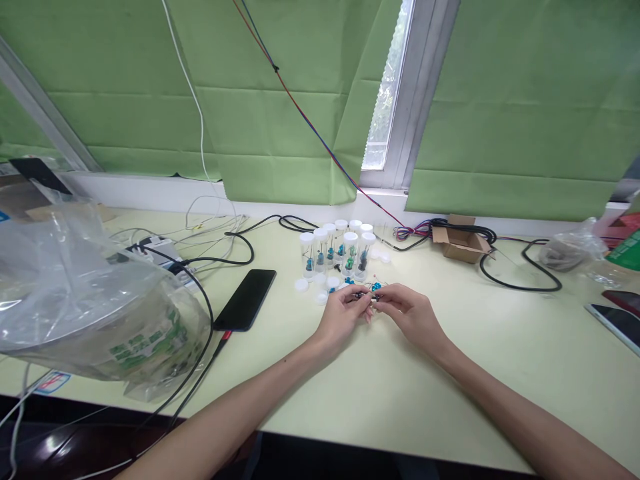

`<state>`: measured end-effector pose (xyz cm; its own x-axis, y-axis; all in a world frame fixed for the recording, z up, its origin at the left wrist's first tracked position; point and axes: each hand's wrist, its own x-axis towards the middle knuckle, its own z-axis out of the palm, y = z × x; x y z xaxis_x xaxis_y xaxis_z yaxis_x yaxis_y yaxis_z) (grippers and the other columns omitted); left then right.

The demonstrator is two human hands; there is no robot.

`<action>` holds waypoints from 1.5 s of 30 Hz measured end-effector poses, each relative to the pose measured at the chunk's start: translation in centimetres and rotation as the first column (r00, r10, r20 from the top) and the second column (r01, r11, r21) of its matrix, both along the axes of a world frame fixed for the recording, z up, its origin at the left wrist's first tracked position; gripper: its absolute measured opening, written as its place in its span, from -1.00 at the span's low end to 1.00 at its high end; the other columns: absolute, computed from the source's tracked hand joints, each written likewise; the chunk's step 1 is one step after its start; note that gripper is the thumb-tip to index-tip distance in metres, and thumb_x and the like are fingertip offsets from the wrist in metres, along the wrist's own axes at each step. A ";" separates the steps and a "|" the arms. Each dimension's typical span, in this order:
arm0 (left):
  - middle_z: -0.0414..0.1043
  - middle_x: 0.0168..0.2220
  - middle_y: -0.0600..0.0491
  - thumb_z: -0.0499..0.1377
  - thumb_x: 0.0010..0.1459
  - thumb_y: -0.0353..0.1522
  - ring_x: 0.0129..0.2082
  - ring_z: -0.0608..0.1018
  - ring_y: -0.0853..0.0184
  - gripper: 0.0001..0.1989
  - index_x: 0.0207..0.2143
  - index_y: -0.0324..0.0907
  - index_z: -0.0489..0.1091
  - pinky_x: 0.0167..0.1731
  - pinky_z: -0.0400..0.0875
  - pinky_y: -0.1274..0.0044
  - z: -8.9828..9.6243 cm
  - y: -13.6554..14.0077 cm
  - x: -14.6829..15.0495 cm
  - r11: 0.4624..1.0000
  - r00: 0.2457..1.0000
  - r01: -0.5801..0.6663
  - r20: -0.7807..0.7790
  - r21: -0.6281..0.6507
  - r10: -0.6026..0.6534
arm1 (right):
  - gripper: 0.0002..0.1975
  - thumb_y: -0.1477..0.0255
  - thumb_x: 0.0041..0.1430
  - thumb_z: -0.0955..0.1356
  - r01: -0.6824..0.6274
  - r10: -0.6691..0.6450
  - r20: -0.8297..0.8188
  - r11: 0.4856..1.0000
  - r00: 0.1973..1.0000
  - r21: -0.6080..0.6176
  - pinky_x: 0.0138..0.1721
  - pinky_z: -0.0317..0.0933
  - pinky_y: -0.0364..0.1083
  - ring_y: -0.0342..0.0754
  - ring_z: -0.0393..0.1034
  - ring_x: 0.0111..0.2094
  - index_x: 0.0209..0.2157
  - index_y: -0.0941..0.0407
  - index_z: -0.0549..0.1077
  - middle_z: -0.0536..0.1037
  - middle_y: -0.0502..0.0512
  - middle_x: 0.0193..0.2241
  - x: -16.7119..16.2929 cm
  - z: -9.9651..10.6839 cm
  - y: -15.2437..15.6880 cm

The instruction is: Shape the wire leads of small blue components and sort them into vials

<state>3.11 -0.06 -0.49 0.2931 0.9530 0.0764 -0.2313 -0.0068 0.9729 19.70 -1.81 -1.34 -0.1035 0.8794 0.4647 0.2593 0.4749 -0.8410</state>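
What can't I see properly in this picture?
Head view: the small dark thing, tiny and partly covered by fingers.
Head view: what's inside the bag, blurred by cloudy plastic.
Head view: the white phone, cut off by the right edge.
Head view: the window, mostly hidden by green blinds.

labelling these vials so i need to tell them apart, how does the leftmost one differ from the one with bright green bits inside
The leftmost vial shows blue bits, while the green-filled vial shows bright green ones. The leftmost vial stands at the outer edge of the group, while the green-filled vial has other vials to either side. Both are clear, upright and topped with a white cap.
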 end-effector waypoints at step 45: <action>0.34 -0.56 0.11 0.16 0.13 0.00 -0.64 0.37 0.46 -0.56 -0.30 -0.24 0.38 -0.64 0.24 0.60 -0.7 0.2 0.1 1.000 1.000 0.006 -0.016 0.019 -0.005 | -0.81 0.29 0.15 0.43 0.022 -0.022 -0.027 1.000 0.999 -0.012 -0.19 0.43 0.00 -0.01 0.48 -0.29 -0.25 0.11 0.53 0.56 0.11 -0.31 -0.4 -0.1 -0.3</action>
<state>3.18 0.15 -1.16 0.2996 0.9498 0.0902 -0.2156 -0.0247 0.9762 19.34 -2.08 -1.48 -0.0715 0.8867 0.4569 0.2466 0.4595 -0.8532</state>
